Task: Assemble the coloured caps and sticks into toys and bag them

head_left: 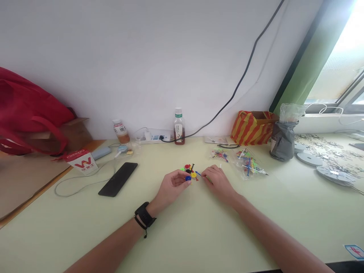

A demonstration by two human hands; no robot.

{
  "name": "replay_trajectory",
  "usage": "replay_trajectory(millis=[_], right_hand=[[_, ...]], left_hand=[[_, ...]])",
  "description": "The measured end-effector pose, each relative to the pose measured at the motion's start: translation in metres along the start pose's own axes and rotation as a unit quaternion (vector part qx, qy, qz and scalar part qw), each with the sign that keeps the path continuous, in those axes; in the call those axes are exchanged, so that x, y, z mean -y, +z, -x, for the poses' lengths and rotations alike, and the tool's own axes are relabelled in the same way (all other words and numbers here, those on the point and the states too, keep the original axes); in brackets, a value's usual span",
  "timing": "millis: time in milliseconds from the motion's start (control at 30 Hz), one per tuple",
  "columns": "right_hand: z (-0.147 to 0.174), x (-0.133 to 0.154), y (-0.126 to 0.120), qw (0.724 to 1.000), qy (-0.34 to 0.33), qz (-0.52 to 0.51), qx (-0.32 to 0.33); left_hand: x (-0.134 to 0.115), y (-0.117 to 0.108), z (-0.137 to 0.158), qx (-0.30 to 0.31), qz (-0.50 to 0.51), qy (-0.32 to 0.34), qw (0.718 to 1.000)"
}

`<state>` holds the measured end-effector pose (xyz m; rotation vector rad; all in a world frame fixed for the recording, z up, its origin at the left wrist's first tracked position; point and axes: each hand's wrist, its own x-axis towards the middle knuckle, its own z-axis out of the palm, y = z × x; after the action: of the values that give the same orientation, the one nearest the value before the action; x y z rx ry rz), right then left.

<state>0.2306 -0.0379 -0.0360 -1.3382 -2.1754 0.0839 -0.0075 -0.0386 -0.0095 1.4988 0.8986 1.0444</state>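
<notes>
Tabletop (187,231) under grip | wall (142,68) beyond | room nearside to edge (342,262) | left hand (170,185) pinching blue disc (188,178) | right hand (218,182) pinching blue stick (198,173)

The blue disc (188,178) is smooth, glossy plastic. The larger clear pouch (249,167) is glossy plastic film. The tabletop (196,231) is smooth with low sheen. The red bag (31,100) is matt cloth.

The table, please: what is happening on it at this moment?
The left hand holds a small blue disc. The right hand has its fingertips at a blue stick; whether it grips it is too small to tell. Other coloured pieces lie between the hands, and clear bags with more lie beyond the right hand.
</notes>
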Motion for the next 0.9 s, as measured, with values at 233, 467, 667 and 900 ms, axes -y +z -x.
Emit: replay_trajectory(millis=[233,467,667,900], right_hand=[[0.0,0.002,-0.006,0.992,0.021,-0.104,-0.076],[-0.002,0.017,-0.016,0.967,0.04,-0.237,-0.084],[-0.002,0.033,-0.024,0.919,0.104,-0.375,-0.057],[0.0,0.043,-0.029,0.911,0.091,-0.403,0.001]], left_hand=[[-0.006,0.003,0.002,-0.019,0.025,-0.029,0.999],[0.002,0.001,0.001,-0.005,0.029,-0.015,0.999],[0.0,0.003,0.002,0.016,0.037,-0.002,0.999],[-0.01,0.006,0.006,0.024,0.036,-0.001,0.999]])
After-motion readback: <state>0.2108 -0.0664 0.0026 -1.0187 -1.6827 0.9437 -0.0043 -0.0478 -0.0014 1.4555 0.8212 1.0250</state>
